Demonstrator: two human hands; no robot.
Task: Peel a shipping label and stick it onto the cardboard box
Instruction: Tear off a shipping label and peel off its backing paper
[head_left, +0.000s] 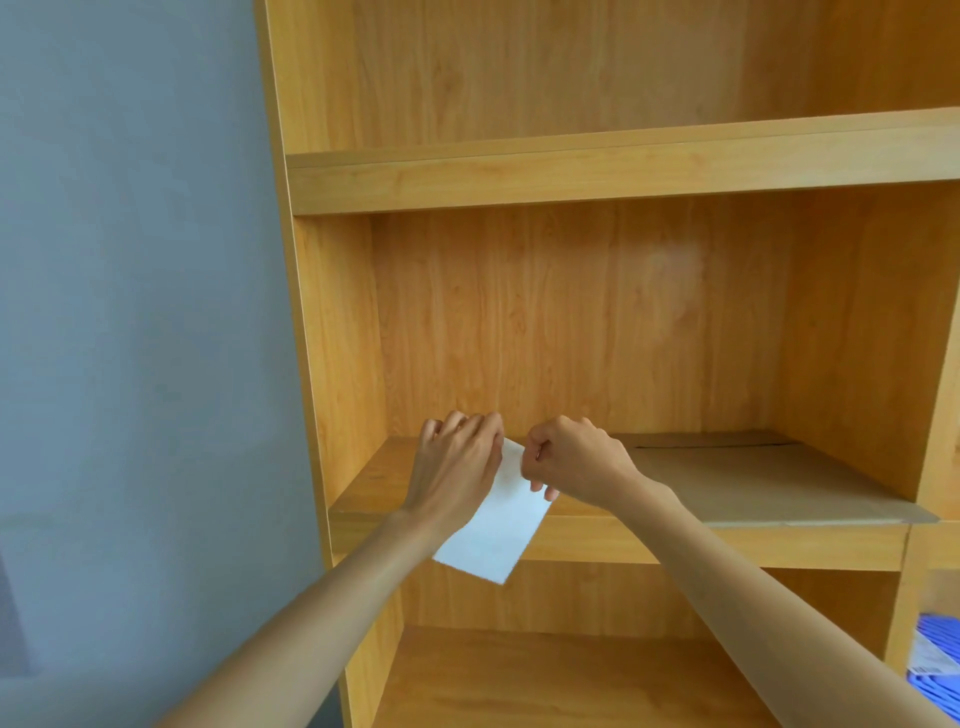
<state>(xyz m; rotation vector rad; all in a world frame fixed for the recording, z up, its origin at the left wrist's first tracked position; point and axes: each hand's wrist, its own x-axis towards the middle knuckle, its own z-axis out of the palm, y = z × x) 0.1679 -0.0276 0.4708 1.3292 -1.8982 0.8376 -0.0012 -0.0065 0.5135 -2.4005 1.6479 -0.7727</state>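
A white shipping label (498, 530) hangs in the air in front of the middle shelf, its blank side towards me. My left hand (457, 462) grips its upper left part. My right hand (571, 462) pinches its top right edge with thumb and fingertips. Both hands are close together, almost touching. A flat brown cardboard box (753, 478) lies on the shelf to the right of my hands, its top flaps shut with a dark seam near the back. The label is apart from the box.
A tall wooden shelf unit (571, 176) fills the view, with a grey wall (130, 312) to its left. The shelf board (374, 483) left of the box is bare. A blue object with a white tag (935, 660) sits at the lower right edge.
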